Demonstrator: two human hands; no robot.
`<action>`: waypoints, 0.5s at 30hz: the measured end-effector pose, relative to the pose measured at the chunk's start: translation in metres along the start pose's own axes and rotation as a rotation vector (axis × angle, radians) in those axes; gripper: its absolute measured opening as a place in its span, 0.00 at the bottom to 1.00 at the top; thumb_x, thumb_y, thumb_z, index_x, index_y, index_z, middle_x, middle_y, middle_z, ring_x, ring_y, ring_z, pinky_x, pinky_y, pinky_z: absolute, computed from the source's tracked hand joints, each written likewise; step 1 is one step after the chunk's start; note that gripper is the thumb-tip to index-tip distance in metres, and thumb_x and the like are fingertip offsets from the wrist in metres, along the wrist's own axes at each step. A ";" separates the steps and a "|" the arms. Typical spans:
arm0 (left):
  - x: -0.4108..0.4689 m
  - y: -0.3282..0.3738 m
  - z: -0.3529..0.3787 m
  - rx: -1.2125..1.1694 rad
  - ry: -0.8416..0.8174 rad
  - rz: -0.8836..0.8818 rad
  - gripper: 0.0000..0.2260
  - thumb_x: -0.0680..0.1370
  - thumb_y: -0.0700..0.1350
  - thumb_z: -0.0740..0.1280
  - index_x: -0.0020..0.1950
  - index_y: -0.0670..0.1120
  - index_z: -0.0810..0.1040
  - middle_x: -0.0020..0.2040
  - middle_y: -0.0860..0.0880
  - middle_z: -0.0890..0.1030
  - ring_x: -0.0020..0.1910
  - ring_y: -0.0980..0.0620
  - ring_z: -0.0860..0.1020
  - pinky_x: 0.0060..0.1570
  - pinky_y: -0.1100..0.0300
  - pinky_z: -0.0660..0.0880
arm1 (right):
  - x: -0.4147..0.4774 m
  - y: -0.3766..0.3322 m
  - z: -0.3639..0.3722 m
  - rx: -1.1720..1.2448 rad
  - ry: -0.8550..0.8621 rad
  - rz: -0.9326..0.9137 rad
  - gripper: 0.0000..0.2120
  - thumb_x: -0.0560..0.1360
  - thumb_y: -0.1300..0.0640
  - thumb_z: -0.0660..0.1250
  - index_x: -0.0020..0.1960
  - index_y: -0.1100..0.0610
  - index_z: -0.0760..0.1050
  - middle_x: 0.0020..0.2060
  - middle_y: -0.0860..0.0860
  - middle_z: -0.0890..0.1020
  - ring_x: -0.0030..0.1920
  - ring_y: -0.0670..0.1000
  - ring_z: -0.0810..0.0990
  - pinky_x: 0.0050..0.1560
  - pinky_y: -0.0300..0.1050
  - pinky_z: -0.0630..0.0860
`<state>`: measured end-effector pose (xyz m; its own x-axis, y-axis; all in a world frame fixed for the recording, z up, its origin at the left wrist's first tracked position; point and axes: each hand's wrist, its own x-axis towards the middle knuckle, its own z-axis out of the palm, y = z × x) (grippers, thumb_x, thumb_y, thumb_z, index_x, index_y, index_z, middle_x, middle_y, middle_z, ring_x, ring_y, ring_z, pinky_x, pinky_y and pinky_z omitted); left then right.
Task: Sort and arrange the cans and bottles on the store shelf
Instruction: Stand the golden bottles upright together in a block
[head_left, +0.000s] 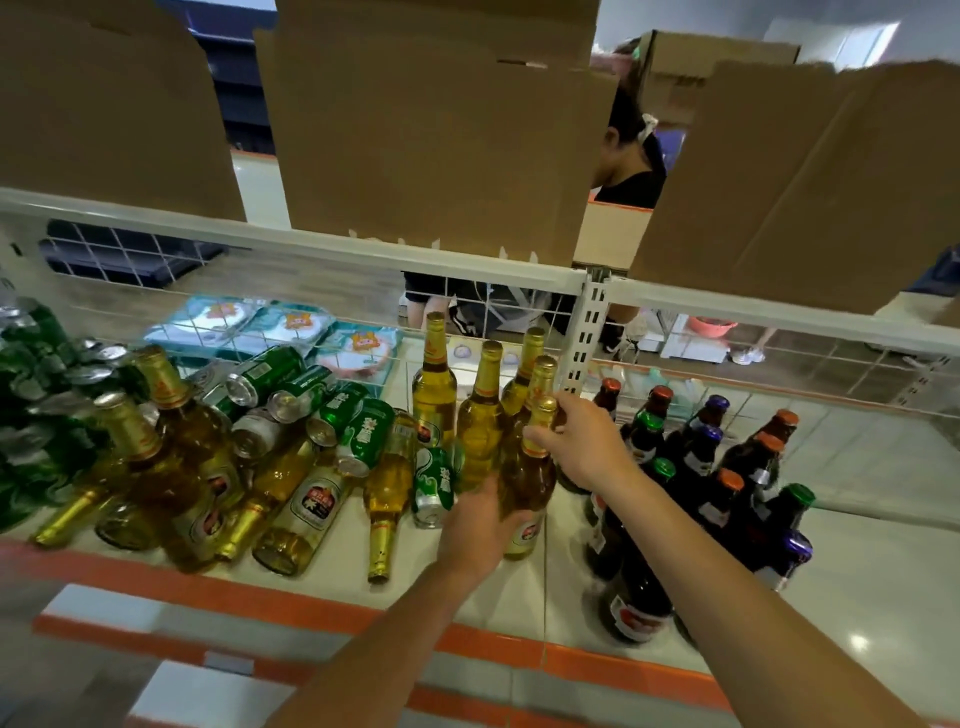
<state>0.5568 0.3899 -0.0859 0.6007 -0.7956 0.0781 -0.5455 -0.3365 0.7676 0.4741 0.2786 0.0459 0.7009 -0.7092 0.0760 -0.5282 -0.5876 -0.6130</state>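
Note:
An upright yellow beer bottle (530, 483) with a gold foil neck stands at the front of a cluster of like bottles (434, 395) on the white shelf (343, 561). My left hand (480, 530) grips its lower body. My right hand (582, 441) pinches its neck just under the cap. To the left, several yellow bottles (306, 504) lie on their sides, mixed with fallen green cans (363, 436). One green can (434, 486) leans beside my left hand. To the right stand several dark bottles (701, 462) with orange, green and purple caps.
Stacked green cans (31, 415) fill the far left. Cardboard boxes (431, 124) sit on the shelf above. A wire mesh back panel (218, 332) and a slotted upright (587, 332) close off the rear. A person (628, 156) stands beyond the shelf. The orange shelf edge (322, 608) runs along the front.

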 end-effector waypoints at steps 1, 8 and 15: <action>0.002 0.000 -0.003 0.011 -0.006 0.005 0.23 0.75 0.56 0.72 0.67 0.51 0.72 0.57 0.53 0.82 0.56 0.53 0.81 0.55 0.54 0.78 | 0.001 -0.003 0.002 -0.012 0.012 0.020 0.12 0.76 0.50 0.71 0.57 0.52 0.77 0.48 0.47 0.82 0.49 0.50 0.80 0.47 0.46 0.75; 0.007 -0.010 -0.013 0.010 -0.045 0.039 0.22 0.75 0.56 0.71 0.66 0.50 0.71 0.57 0.49 0.81 0.55 0.47 0.81 0.51 0.53 0.78 | 0.002 -0.016 0.011 0.042 0.046 0.167 0.06 0.75 0.52 0.72 0.46 0.48 0.75 0.40 0.48 0.82 0.42 0.52 0.81 0.49 0.56 0.81; 0.006 -0.017 -0.012 0.071 -0.050 0.023 0.23 0.76 0.58 0.70 0.65 0.49 0.71 0.54 0.48 0.81 0.53 0.47 0.81 0.49 0.53 0.79 | -0.004 -0.024 0.021 0.034 0.105 0.231 0.09 0.76 0.53 0.72 0.53 0.53 0.76 0.45 0.51 0.83 0.46 0.54 0.82 0.51 0.58 0.81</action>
<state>0.5770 0.3968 -0.0910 0.5587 -0.8271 0.0616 -0.5999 -0.3518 0.7186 0.4945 0.3035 0.0434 0.5089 -0.8607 0.0110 -0.6507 -0.3931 -0.6496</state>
